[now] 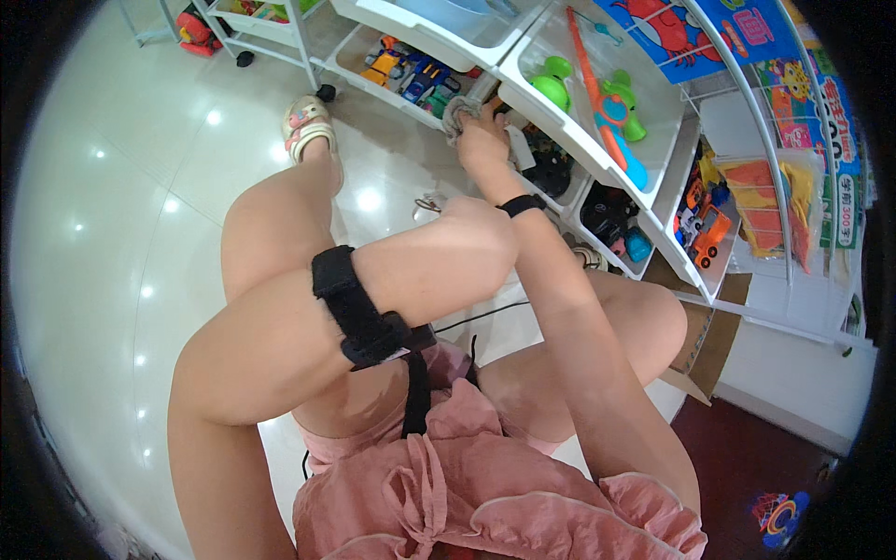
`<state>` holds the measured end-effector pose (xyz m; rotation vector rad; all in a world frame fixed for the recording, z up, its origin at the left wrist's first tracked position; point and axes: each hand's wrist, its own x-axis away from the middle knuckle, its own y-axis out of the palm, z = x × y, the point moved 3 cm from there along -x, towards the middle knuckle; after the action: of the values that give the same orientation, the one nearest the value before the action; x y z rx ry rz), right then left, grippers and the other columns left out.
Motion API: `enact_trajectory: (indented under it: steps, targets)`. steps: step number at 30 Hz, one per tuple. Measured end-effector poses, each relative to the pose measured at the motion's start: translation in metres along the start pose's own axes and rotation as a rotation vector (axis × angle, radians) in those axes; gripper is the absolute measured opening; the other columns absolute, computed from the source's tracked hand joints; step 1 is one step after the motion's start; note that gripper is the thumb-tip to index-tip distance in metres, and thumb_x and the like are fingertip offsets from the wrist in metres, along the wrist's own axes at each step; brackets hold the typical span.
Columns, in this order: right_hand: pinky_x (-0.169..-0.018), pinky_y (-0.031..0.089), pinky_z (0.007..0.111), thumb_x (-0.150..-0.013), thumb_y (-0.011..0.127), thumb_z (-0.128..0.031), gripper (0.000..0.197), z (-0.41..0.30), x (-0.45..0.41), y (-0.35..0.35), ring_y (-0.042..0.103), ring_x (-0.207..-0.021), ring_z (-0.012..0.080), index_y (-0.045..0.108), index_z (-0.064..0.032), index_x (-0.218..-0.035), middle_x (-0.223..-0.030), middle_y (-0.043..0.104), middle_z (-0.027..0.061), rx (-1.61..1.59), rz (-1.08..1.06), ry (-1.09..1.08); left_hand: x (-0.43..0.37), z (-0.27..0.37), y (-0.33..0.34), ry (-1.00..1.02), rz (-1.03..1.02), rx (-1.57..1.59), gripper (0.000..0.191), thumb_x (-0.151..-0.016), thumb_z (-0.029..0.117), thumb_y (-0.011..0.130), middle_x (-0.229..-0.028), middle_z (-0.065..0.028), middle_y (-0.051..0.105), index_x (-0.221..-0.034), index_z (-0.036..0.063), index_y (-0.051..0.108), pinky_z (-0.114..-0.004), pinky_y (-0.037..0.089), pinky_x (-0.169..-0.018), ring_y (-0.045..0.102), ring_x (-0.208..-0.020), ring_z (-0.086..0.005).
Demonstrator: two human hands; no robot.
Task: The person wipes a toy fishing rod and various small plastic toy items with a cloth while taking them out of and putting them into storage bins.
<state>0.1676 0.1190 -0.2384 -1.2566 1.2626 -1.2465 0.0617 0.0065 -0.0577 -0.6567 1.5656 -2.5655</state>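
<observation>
My right hand reaches forward with a grey cloth bunched in its fingers. It is at the rim of a low white plastic bin holding dark toys. A black band circles the right wrist, and a white object lies beside the hand. My left arm is bent across the front of my body, with a wide black strap and a dark device on it. The rounded end of that arm, my left hand, shows no distinct fingers, so its grip cannot be made out.
White bins hold toy vehicles, green toys and an orange-and-blue toy rod. Wire racks with printed packs stand at the right, above an open cardboard box. A black cable crosses the glossy tiles. My bent legs are close below.
</observation>
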Motion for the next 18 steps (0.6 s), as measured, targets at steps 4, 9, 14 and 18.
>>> enact_trajectory:
  steps: [4, 9, 14, 18]
  targets:
    - [-0.09, 0.042, 0.045, -0.079, 0.056, -0.014, 0.033, 0.001, 0.001, -0.004, 0.04, -0.116, 0.0357, 0.059, -0.016, -0.112, -0.124, 0.042, 0.0144, -0.058, 0.003, 0.03, 0.003, 0.002, 0.007, 0.032, 0.171, -0.049, 0.01, -0.064, 0.011, 0.06, -0.069, -0.0126, 0.064, -0.067, 0.0047, 0.068, -0.035, 0.05, -0.054, 0.064, -0.067, -0.0244]
    - [-0.09, 0.044, 0.044, -0.075, 0.062, -0.016, 0.042, 0.007, 0.002, 0.0, 0.042, -0.114, 0.0385, 0.057, -0.0191, -0.117, -0.124, 0.041, 0.0133, -0.033, -0.013, 0.043, -0.005, -0.001, 0.012, 0.051, 0.243, -0.004, 0.009, -0.064, 0.011, 0.061, -0.068, -0.0123, 0.063, -0.066, 0.0053, 0.067, -0.035, 0.05, -0.052, 0.064, -0.065, -0.0236]
    - [-0.089, 0.044, 0.045, -0.074, 0.061, -0.015, 0.039, 0.004, 0.017, -0.003, 0.041, -0.115, 0.0418, 0.06, -0.0175, -0.113, -0.124, 0.041, 0.0131, -0.146, 0.081, -0.017, -0.018, 0.007, 0.009, 0.087, 0.189, -0.035, 0.008, -0.061, 0.008, 0.062, -0.071, -0.01, 0.065, -0.067, 0.0073, 0.068, -0.035, 0.05, -0.053, 0.064, -0.068, -0.023]
    - [-0.089, 0.044, 0.046, -0.073, 0.061, -0.015, 0.038, -0.002, 0.022, -0.001, 0.041, -0.115, 0.0429, 0.061, -0.0164, -0.111, -0.126, 0.041, 0.0132, -0.13, 0.082, -0.07, -0.014, 0.011, 0.005, 0.194, 0.051, -0.182, 0.015, -0.06, 0.009, 0.068, -0.082, -0.0081, 0.067, -0.075, 0.0091, 0.07, -0.033, 0.051, -0.059, 0.065, -0.079, -0.0206]
